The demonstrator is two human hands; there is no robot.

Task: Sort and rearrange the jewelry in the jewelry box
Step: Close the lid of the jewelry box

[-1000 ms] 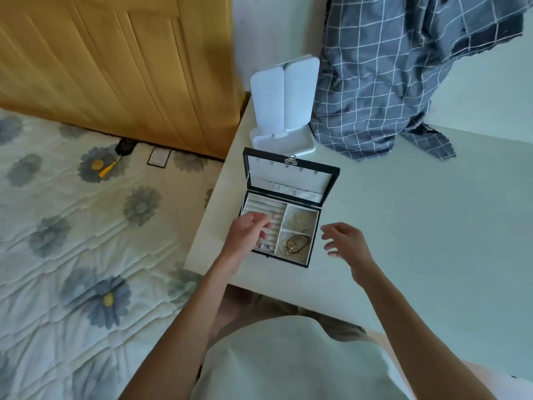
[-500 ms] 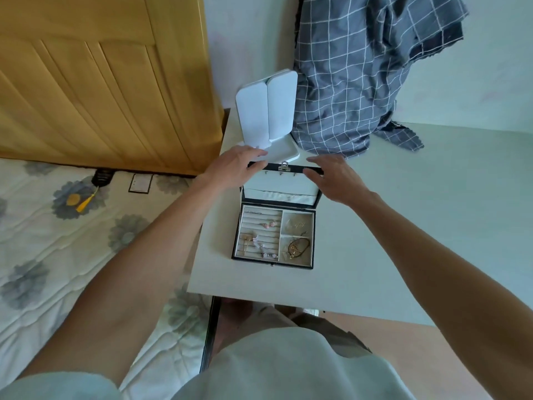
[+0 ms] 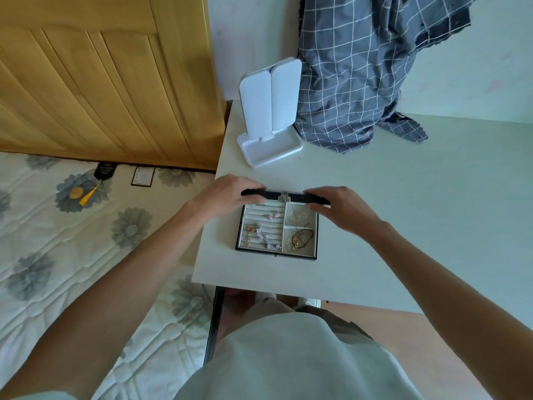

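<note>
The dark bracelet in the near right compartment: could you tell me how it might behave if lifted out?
The dark bracelet looks like a thin cord loop, so probably floppy and light. Its gold-coloured pieces may snag the neighbouring chain.

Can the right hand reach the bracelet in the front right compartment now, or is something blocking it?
Probably not at once: the right hand grips the lid, though the bracelet lies uncovered in the jewelry box.

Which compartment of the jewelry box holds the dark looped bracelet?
The near right compartment, closest to the person. The bracelet lies there; the far right one holds only a fine chain, and the ridged left section holds small earrings.
</note>
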